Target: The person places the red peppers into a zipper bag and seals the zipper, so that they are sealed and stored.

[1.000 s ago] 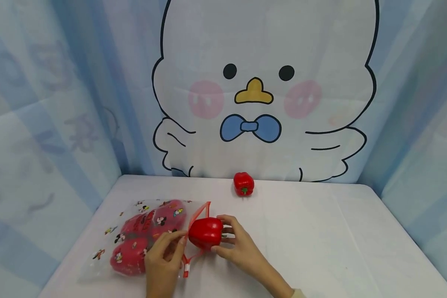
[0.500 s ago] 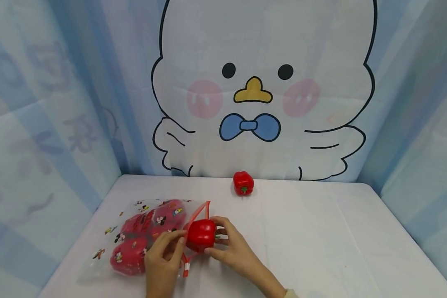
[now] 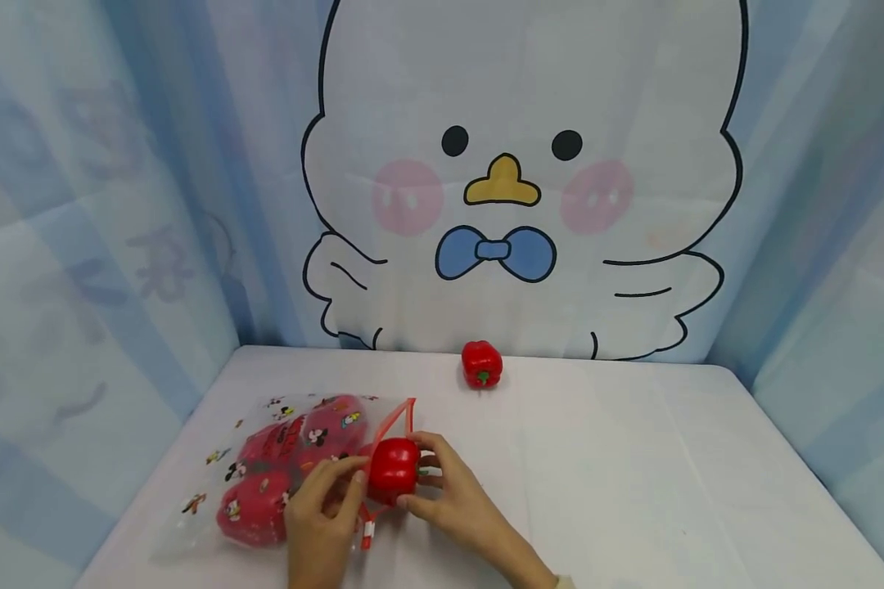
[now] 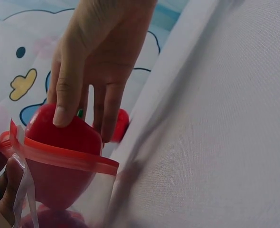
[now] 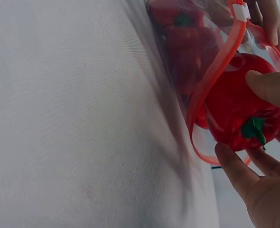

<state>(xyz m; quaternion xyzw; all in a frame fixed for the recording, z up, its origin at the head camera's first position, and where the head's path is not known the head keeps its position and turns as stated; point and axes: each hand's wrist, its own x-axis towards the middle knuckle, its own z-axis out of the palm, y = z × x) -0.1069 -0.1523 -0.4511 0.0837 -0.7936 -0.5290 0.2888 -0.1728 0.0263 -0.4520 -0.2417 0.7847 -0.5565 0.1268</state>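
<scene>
A clear, cartoon-printed zip bag point(image 3: 195, 501) lies on the table's left side with several red bell peppers point(image 3: 254, 509) inside. My left hand point(image 3: 320, 509) pinches the bag's edge beside its orange-red zip strip point(image 4: 73, 157). With fingertips and thumb, my right hand point(image 3: 453, 489) grips another red bell pepper point(image 3: 394, 471) by its stem end. This pepper sits partly inside the bag mouth, which stands parted around it. Its green stem point(image 5: 255, 128) points out toward my right palm. Seen from the right wrist, a white slider point(image 5: 241, 11) sits on the zip strip.
One more red bell pepper point(image 3: 482, 364) stands near the back edge of the white table point(image 3: 633, 474). Behind the table hangs a curtain point(image 3: 530, 311) with a cartoon bird; blue-and-white cloth point(image 3: 88, 327) flanks both sides.
My right hand has moved left and slightly down, pushing the held pepper deeper into the bag mouth. The left hand has stayed in place on the bag's edge.
</scene>
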